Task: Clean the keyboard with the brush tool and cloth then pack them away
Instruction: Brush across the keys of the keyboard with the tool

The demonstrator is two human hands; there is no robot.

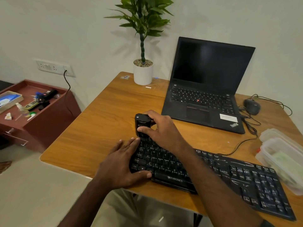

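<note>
Gripping the black brush tool (pixel 142 124) upright in our right hand (pixel 161 128), thumb across its front and fingers curled behind, we held its lower end at the far-left corner of the black keyboard (pixel 205 174). Our left hand (pixel 122 163) lay flat, fingers straight, along the keyboard's left edge, thumb at the near rim. The keyboard sat on the wooden table (pixel 98 128); behind it stood an open laptop (pixel 206 86) and a potted plant (pixel 143 69), with clear plastic containers (pixel 282 154) at right.
</note>
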